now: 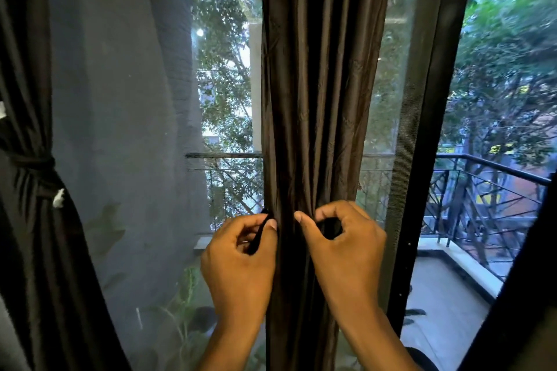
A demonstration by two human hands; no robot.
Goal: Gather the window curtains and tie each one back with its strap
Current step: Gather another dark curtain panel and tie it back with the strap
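Observation:
A dark brown curtain (319, 84) hangs gathered in folds in the middle of the window. My left hand (238, 262) pinches one end of a thin dark strap (259, 235) at the curtain's left edge. My right hand (346, 247) curls round the other end of the strap at the curtain's right edge; that end is mostly hidden in my fingers. At the far left a second dark curtain (33, 250) hangs tied back with its strap (34, 163), a white tag below the knot.
A mesh screen (126, 99) covers the window pane on the left. A black window frame post (422, 159) stands right of the curtain. Beyond it lie a balcony railing (482, 190) and trees. Another dark fabric edge (524, 295) hangs at the lower right.

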